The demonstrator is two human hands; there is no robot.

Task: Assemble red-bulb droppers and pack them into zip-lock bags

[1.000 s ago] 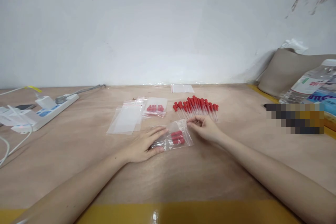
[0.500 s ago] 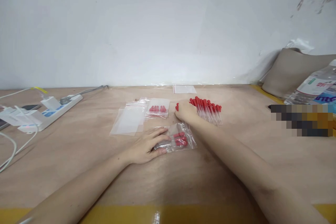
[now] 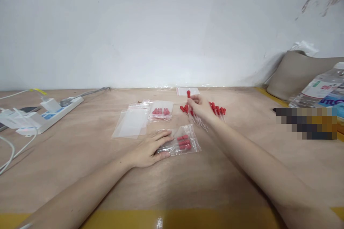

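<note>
My left hand (image 3: 152,148) lies flat with fingers spread over the left part of a clear zip bag (image 3: 195,137). Inside that bag are several droppers (image 3: 185,142) with red bulbs toward its right end. Between thumb and fingers, my right hand (image 3: 200,107) pinches a dropper (image 3: 188,94), its red bulb pointing up and its tube partly hidden. Under and beside this hand lies a pile of loose red-bulbed droppers (image 3: 220,111) with clear tubes, partly covered by the hand.
Left of the pile sits a stack of filled bags (image 3: 161,111), beside flat clear bags (image 3: 131,123). Another bag (image 3: 188,91) is near the wall. A power strip (image 3: 51,116) with chargers and cables stands left; a water bottle (image 3: 319,87) and grey cushion-like object (image 3: 287,77) are right.
My right hand has lifted a dropper from the pile, moving slightly right and up. More of the pile's left end now shows. My left hand has stayed on the bag.
</note>
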